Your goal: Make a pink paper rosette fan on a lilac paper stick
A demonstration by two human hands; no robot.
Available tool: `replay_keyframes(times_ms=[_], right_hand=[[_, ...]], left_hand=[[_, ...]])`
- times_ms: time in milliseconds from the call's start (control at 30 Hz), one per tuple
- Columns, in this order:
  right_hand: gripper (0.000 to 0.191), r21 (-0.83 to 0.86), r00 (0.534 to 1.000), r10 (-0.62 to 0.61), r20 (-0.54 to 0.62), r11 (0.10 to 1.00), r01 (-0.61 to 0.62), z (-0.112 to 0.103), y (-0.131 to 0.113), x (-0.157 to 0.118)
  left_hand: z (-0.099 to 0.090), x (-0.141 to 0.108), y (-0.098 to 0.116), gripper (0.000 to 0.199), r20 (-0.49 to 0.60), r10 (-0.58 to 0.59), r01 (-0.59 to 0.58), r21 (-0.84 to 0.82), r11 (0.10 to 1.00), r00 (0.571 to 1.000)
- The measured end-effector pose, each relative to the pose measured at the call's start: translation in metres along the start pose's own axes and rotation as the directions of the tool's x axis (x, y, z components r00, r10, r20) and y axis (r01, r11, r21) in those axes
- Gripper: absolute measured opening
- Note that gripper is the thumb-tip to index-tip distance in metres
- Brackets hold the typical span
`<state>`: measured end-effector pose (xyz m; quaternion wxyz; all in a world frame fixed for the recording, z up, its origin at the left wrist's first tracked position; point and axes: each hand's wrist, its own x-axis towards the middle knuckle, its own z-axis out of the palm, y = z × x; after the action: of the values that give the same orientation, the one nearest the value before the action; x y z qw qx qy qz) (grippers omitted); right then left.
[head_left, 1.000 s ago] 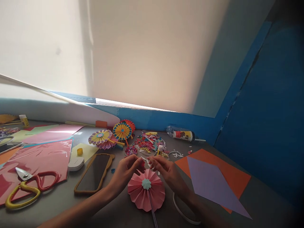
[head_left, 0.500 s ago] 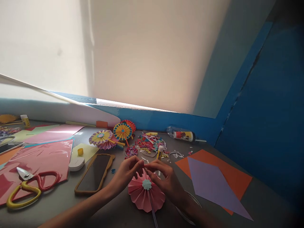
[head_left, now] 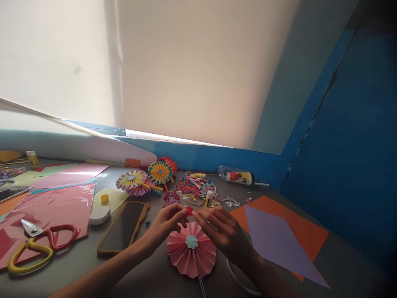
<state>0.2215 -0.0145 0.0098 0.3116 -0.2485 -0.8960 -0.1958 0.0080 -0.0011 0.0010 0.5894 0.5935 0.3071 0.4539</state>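
Note:
Between the fingertips of both hands is a small red paper flower [head_left: 189, 211]. My left hand [head_left: 170, 221] pinches it from the left. My right hand [head_left: 218, 227] touches its right edge with fingers pressed together. Beneath the hands lies a pink pleated paper fan [head_left: 186, 263], round, with a pale mint flower [head_left: 191, 241] at its centre and a dark stick running from there toward me. An upright yellow glue stick [head_left: 208, 199] stands just beyond my right hand.
Scissors [head_left: 32, 244], a phone [head_left: 121, 227] and a white case [head_left: 99, 215] lie left. Purple paper [head_left: 279, 240] overlaps orange paper [head_left: 310, 236] at right. Farther back are finished fans [head_left: 160, 171], paper scraps [head_left: 195, 188] and a bottle [head_left: 240, 177]. White tape [head_left: 238, 281] lies near my right forearm.
The red flower, mostly hidden before, now shows between the fingertips. My right hand has turned and shifted slightly right, its fingers straighter.

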Motion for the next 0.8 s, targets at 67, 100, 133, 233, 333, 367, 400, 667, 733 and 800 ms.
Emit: replay_keyframes(times_ms=[67,100,133,233,333,367,400,667,733,800], right_hand=[[0.033,0.151,0.982,0.175,-0.071,0.975,-0.163,0.004,-0.002,0.003],[0.029,0.257,0.951,0.295,-0.091,0.930,-0.263,0.005,-0.004,0.005],[0.026,0.364,0.906,0.414,-0.085,0.859,-0.359,0.007,-0.006,0.008],[0.022,0.572,0.786,0.613,0.080,0.617,-0.540,0.008,-0.012,0.014],[0.027,0.630,0.757,0.615,0.222,0.502,-0.593,0.010,-0.015,0.016],[0.027,0.640,0.753,0.608,0.251,0.480,-0.601,0.011,-0.014,0.015],[0.028,0.648,0.745,0.607,0.277,0.455,-0.611,0.013,-0.013,0.014],[0.038,0.577,0.616,0.643,0.455,0.314,-0.754,0.036,-0.003,0.000],[0.039,0.579,0.612,0.632,0.476,0.298,-0.759,0.041,-0.002,-0.003],[0.041,0.580,0.605,0.622,0.497,0.281,-0.765,0.046,-0.001,-0.006]], left_hand=[[-0.001,0.000,0.000,0.032,-0.007,0.040,-0.040,0.053,0.998,0.999],[-0.001,0.000,-0.001,0.032,-0.003,0.059,-0.058,0.089,0.994,0.998],[0.000,0.000,-0.002,0.033,0.007,0.072,-0.073,0.127,0.989,0.997],[0.002,-0.001,-0.004,0.032,0.059,0.083,-0.095,0.232,0.968,0.995],[0.004,-0.002,-0.007,0.030,0.097,0.074,-0.099,0.279,0.955,0.992],[0.003,-0.003,-0.008,0.031,0.106,0.067,-0.096,0.291,0.952,0.992],[0.002,-0.003,-0.008,0.032,0.114,0.056,-0.089,0.311,0.946,0.992],[-0.012,-0.006,-0.010,0.048,0.175,0.053,-0.168,0.754,0.635,0.983],[-0.011,-0.007,-0.012,0.052,0.160,0.012,-0.136,0.800,0.584,0.987],[-0.008,-0.007,-0.014,0.053,0.143,-0.034,-0.099,0.821,0.562,0.989]])
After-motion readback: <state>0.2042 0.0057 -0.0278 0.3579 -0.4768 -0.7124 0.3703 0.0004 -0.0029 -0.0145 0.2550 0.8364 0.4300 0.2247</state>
